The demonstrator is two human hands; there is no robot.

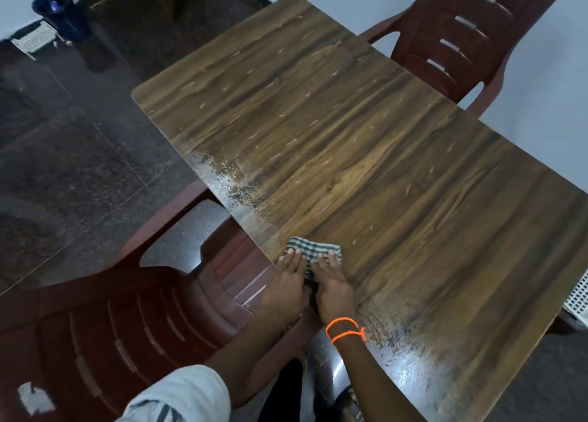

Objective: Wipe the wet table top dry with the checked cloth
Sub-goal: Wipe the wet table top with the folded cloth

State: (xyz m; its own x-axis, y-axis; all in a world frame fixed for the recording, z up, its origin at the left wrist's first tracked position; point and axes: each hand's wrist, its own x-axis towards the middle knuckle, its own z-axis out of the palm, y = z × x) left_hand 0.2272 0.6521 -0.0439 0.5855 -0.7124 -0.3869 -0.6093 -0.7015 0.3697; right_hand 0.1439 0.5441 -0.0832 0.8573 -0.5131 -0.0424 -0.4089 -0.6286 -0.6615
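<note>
A folded green-and-white checked cloth point(313, 251) lies on the wood-grain table top point(366, 154) near its left edge. My left hand point(284, 286) and my right hand point(334, 286) press flat on the cloth side by side, fingers pointing away from me; only the cloth's far part shows past the fingertips. An orange thread band circles my right wrist. Wet, shiny film with droplets covers the table along the left edge point(229, 183) and near the close end point(401, 351).
A dark red plastic chair point(133, 319) stands against the table's left side below my arms. Another red chair point(458, 39) is at the far right side. A white perforated object point(577, 300) sits at the right edge. Dark speckled floor lies to the left.
</note>
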